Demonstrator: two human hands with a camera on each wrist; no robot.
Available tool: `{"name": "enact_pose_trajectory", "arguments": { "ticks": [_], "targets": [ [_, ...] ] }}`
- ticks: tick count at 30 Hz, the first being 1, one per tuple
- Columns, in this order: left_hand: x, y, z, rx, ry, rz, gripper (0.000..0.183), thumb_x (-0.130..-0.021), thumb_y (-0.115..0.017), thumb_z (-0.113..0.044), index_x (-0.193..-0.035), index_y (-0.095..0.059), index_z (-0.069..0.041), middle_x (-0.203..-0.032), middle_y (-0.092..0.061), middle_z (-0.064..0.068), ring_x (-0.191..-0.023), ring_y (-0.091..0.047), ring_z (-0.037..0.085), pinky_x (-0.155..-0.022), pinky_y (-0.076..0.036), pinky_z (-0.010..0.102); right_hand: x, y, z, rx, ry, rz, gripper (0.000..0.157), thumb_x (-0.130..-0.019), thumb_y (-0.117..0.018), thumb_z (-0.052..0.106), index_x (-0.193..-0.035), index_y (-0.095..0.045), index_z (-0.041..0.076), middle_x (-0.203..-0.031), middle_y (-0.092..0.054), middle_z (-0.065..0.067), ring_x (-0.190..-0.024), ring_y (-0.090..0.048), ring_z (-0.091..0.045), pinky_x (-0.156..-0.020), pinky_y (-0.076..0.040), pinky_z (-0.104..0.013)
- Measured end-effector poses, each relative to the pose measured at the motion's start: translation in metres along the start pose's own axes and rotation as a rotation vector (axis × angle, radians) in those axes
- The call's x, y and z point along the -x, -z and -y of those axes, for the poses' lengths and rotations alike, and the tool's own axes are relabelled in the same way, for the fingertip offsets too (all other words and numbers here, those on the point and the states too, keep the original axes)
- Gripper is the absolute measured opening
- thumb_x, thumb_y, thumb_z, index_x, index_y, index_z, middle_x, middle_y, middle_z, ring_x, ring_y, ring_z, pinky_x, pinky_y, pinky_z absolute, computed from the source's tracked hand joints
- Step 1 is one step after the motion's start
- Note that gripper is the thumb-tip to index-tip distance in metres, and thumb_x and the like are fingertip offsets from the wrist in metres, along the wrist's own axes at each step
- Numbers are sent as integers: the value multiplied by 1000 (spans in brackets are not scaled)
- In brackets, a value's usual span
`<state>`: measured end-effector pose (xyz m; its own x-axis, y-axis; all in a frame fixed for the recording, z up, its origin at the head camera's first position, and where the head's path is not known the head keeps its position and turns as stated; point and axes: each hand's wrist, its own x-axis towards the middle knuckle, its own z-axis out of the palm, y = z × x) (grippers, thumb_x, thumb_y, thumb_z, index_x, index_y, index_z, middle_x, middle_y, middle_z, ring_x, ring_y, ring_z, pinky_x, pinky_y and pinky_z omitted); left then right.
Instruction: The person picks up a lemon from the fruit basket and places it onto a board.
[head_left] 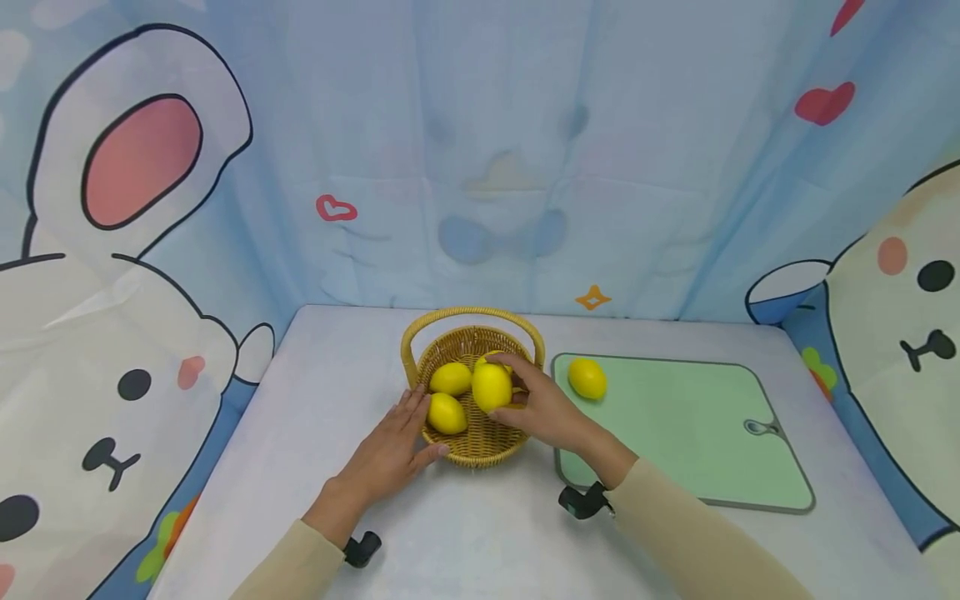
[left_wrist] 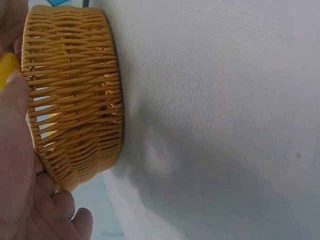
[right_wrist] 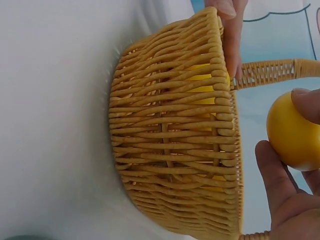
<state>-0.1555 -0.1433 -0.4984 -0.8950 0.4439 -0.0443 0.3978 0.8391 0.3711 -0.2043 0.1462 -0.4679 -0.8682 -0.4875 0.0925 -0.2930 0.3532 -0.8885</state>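
Note:
A round wicker basket (head_left: 480, 457) with an arched handle stands upright on the table. My left hand (head_left: 393, 442) holds it at the left rim, thumb near the front and fingers along the side. In the left wrist view its fingertips reach round the woven wall. My right hand (head_left: 551, 408) pinches a yellow lemon (head_left: 492, 388) between thumb and fingers, above the basket's opening; the right wrist view shows this lemon (right_wrist: 292, 132) above the rim. Inside lie a lemon (head_left: 452, 378) and another lemon (head_left: 447, 414); more yellow shows partly hidden behind the held one.
Right of the basket, a pale green cutting board (head_left: 675, 433) lies flat, with one lemon (head_left: 587, 378) near its far left corner. A blue patterned curtain (head_left: 495, 167) hangs behind the white table (head_left: 337, 358).

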Motion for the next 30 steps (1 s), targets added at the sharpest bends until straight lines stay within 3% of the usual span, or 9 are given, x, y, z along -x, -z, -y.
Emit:
{"name": "enact_pose_trajectory", "arguments": {
  "ticks": [6, 13, 18, 23, 30],
  "targets": [
    [-1, -1, -1, 4, 2, -1, 92, -105, -45, -67, -169, -18, -6, -179, -7, 10, -165, -9, 27, -133, -19, 46, 22, 10, 6, 27, 24, -9, 74, -94, -79, 7, -157, -43, 17, -157, -47, -10, -127, -61, -32, -104, -58, -45],
    [0, -1, -2, -5, 15, 3, 91, -106, -44, -67, -169, -18, -7, -178, -8, 11, -165, -9, 27, -133, -19, 46, 57, 31, 8, 72, -16, -30, 75, -94, -78, 6, -159, -41, 16, -157, -47, -12, -128, -61, -33, -106, -58, -43],
    [0, 0, -2, -4, 14, 6, 92, -105, -43, -67, -169, -17, -7, -178, -8, 10, -165, -9, 27, -133, -19, 46, 79, 62, -8, 116, -22, -127, 75, -94, -80, 6, -157, -40, 18, -151, -51, -14, -123, -63, -32, -100, -59, -27],
    [1, 0, -2, -7, 20, 8, 91, -106, -43, -66, -169, -17, -6, -178, -7, 10, -165, -9, 27, -133, -19, 46, 91, 99, -23, 160, -43, -234, 76, -96, -78, 8, -158, -33, 13, -154, -47, -17, -122, -61, -35, -97, -51, -9],
    [1, -1, -2, -6, 6, -4, 91, -106, -45, -65, -169, -18, -5, -178, -9, 11, -165, -11, 29, -133, -20, 47, 98, 137, -46, 174, -101, -290, 76, -100, -74, 9, -159, -27, 10, -157, -38, -23, -123, -59, -39, -90, -51, -6]
  ]
}}
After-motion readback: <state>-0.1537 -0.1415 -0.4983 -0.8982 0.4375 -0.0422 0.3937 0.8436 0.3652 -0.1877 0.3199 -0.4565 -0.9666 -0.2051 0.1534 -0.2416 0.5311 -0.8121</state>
